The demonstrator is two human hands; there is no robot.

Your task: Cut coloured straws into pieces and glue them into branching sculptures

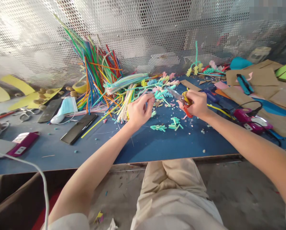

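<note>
My right hand point(197, 103) grips a pair of scissors with yellow and red handles point(184, 99); the blades point left toward my other hand. My left hand point(140, 110) has its fingers pinched together over the blue table point(157, 145); whether a thin straw piece sits between them I cannot tell. Short teal cut pieces point(167, 126) lie on the table below both hands. A heap of colourful straws point(102, 80) spreads out behind my left hand.
A black phone point(78, 128), a face mask point(66, 107) and a maroon box point(23, 143) lie at the left. A magenta glue gun point(249, 119), cardboard sheets point(260, 80) and a blue cutter point(244, 83) sit at the right. Perforated metal mesh point(143, 32) backs the table.
</note>
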